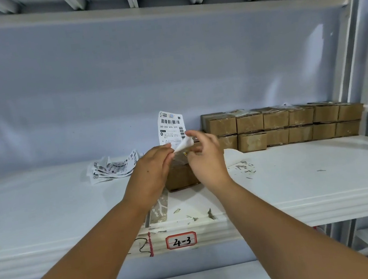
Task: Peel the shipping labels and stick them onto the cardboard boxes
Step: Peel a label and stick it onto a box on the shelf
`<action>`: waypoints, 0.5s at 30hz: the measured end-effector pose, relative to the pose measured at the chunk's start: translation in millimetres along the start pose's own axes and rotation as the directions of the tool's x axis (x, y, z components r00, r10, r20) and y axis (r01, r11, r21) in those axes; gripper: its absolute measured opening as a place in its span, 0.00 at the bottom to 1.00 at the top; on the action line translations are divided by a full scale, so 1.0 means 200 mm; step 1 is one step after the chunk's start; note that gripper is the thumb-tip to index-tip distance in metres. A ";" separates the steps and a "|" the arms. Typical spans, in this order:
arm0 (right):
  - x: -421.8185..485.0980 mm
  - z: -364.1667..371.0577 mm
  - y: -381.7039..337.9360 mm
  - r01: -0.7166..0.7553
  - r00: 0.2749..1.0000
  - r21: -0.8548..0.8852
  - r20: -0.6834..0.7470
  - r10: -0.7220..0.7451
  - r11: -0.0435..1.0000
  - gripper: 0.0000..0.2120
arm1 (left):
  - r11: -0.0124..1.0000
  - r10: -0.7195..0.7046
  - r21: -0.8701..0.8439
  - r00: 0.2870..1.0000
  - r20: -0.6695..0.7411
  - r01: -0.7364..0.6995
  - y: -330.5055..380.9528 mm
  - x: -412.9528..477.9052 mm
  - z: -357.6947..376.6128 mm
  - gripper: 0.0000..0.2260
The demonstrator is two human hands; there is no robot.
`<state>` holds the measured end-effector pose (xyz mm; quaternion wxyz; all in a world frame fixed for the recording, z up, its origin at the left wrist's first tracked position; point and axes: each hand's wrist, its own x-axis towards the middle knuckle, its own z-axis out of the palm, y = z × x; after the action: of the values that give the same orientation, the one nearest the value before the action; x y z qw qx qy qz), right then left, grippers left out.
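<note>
Reaching in from six o'clock with both forearms, over the shelf tag (180,240) marked 4-3 on the front lip of the white shelf (301,182). Working just past that lip, above a single cardboard box (178,177) sitting half hidden under the hands. Pinching the bottom edge of the shipping label (171,127) with the left hand (149,167), fingers curled closed on the paper. Pinching the curled white corner (185,144) at the label's four o'clock with the right hand (204,155), thumb and forefinger closed on it. Holding the label upright in the air, print toward the camera, at twelve o'clock of the hands and clear of the box. Judging the label as very light, thin and floppy, probably tacky where peeled, likely to fold onto itself or tear under a fast pull. Judging edges and corners as the safest hold, and the box as light and stiff with a flat top for pressing. Noting a loose pile of labels (114,167) at nine o'clock and a white sheet (233,158), probably backing, at three o'clock, with bare shelf beyond each for sliding the box. Leaving the stacked boxes (281,124), two rows high, at two o'clock against the back wall, with the upright post (343,59) beyond and the upper shelf (138,16) at twelve o'clock capping any lift.
</note>
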<state>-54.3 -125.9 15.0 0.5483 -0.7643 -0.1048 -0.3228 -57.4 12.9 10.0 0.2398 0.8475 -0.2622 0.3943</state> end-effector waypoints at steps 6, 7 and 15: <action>0.12 -0.02 0.03 -0.047 0.980 0.107 0.195 0.026 0.993 0.23 | 0.998 -0.025 -0.052 1.000 -0.002 0.025 -0.01 0.02 0.01 0.11; 0.13 -0.02 0.04 -0.052 0.978 0.101 0.204 0.030 0.993 0.21 | 0.998 -0.026 -0.056 1.000 -0.002 0.026 -0.02 0.03 0.01 0.11; 0.15 -0.07 0.08 -0.103 0.987 0.087 0.136 0.090 0.991 0.09 | 0.999 -0.010 -0.030 0.999 0.032 0.011 -0.04 0.03 0.02 0.10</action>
<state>-27.2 -150.4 23.1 0.5904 -0.7616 -0.1187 -0.2394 -46.8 14.7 10.4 0.2507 0.8512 -0.2674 0.3755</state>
